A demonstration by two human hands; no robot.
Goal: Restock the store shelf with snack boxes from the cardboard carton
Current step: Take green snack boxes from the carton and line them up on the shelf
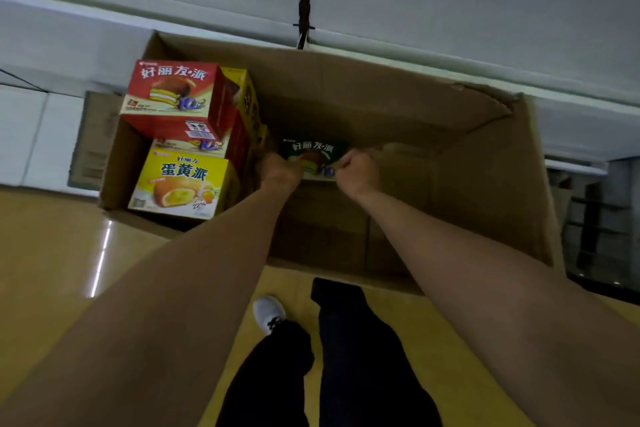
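Item: green snack box (313, 158), printed card, low inside the cardboard carton (398, 121), near its middle and just right of the stacked boxes.
Landmark: cardboard carton, open-topped, standing on the floor (52, 246); all places below are given from it.
Left hand (278, 172): down inside the carton, fingers curled round the left end of the green snack box.
Right hand (358, 173): down inside the carton, fingers curled round the right end of the same box.
Hold: two-handed, one hand at each short end; the printed face shows between them.
Weight, judged: light; a retail card box of wrapped cakes, easy for one hand, steadier with two.
Stiffness, judged: thin card shell, holds its shape but will dent if squeezed hard at mid-panel.
Surface, judged: glossy print, somewhat slippery; hold the edges and corners, not the flat face.
Fragility, judged: soft contents, best kept level and not dropped.
Best take-hold, judged: the two ends, where the folded flaps make the card strongest.
Other stock: red snack box (175, 97) uppermost in the carton's left end; yellow snack box (181, 184) at its near-left corner; further boxes partly hidden beneath and behind.
Carton floor right of the green box: bare card, dim.
Shelf: not identifiable in view.
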